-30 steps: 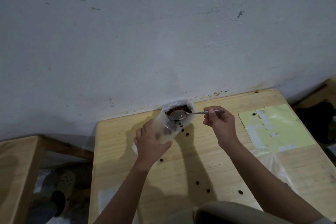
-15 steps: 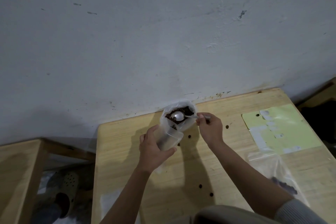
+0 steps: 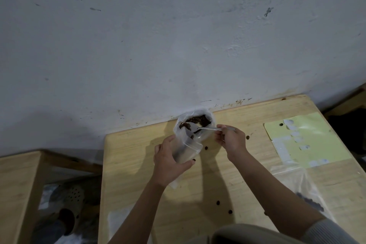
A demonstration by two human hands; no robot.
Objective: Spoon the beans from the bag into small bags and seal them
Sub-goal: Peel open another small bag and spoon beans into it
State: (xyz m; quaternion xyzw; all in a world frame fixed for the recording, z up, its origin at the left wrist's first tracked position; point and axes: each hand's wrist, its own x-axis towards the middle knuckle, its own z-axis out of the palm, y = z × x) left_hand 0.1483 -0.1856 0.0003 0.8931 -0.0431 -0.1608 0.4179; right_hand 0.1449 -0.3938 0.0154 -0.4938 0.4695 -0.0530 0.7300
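A large clear bag of dark beans point(image 3: 206, 119) stands open at the table's far edge, against the wall. My left hand point(image 3: 168, 162) grips a small clear bag point(image 3: 187, 149) just in front of it, mouth tilted up toward the big bag. My right hand point(image 3: 231, 140) pinches the handle of a metal spoon point(image 3: 200, 128). The spoon's bowl carries a few beans over the small bag's mouth, and some beans are dropping into it.
Loose beans point(image 3: 217, 202) lie scattered on the wooden table point(image 3: 128, 164). A green sheet with white labels point(image 3: 309, 140) lies at the right, and a clear bag with beans in it point(image 3: 309, 200) near the front right. A lower table point(image 3: 17, 194) stands left.
The spoon went into the big bag, picked up beans and came back out toward the small bag's mouth. My right hand shifted left, closer to the bags.
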